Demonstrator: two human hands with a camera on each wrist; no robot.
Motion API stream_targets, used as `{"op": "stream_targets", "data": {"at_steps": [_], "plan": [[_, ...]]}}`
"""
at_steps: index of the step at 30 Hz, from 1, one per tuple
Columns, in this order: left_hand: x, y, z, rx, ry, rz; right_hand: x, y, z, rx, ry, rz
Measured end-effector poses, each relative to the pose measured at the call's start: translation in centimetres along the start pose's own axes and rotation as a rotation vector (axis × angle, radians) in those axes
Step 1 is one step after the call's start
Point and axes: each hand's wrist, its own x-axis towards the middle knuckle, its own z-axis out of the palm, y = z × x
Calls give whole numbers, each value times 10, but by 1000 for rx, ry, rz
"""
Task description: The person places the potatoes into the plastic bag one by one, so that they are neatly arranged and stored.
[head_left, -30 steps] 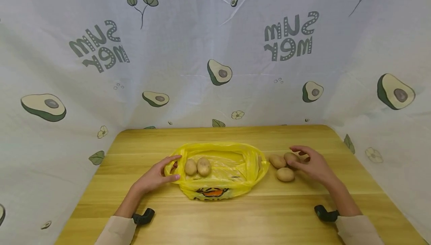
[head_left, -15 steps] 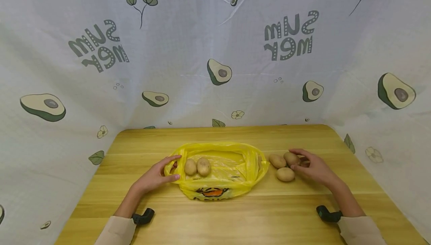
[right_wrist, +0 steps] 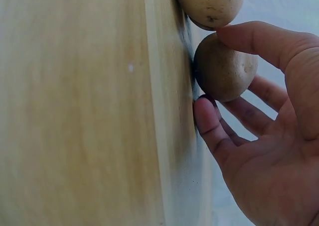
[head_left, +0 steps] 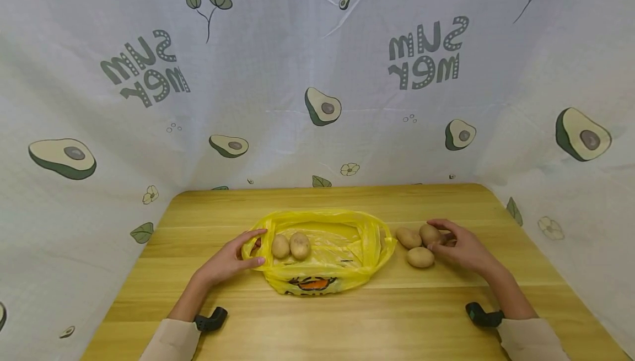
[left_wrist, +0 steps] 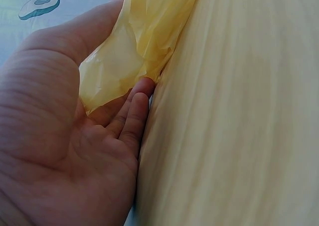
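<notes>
A wooden table (head_left: 347,322) bears a yellow bag (head_left: 329,248) and three loose potatoes (head_left: 420,257).

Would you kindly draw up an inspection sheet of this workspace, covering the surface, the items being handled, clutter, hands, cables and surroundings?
Surface: wood-grain table.
Job's things: yellow plastic bag, mouth open upward, with two potatoes visible inside; three loose potatoes grouped on the table to its right.
Clutter: nothing seen.
Left hand: holds the bag's left end.
Right hand: thumb and fingers curled round the rightmost potato.
Both wrists: each wears a black wrist device.
Cables: nothing seen.
Surroundings: pale cloth with avocado prints behind and at both sides of the table.
</notes>
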Motion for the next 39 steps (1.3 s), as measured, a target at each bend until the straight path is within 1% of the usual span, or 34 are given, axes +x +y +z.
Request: {"op": "stream_targets", "data": {"at_steps": [4, 12, 19, 26, 30, 33, 39], "plan": [[0, 1, 0, -16, 3, -4, -1, -3, -1, 11, 9, 10], [-1, 1, 0, -8, 2, -1, 0, -4, -2, 20, 20, 19], [-1, 1, 0, -6, 3, 1, 1, -4, -4, 38, 47, 20], [-1, 1, 0, -6, 0, -1, 0, -6, -5, 101, 87, -4], [-1, 2, 0, -1, 2, -6, -1, -11, -6, 131, 116, 0], [-1, 2, 0, 5, 3, -6, 0, -16, -6, 135, 132, 5], [-1, 1, 0, 6, 1, -6, 5, -27, -3, 161, 147, -6]]}}
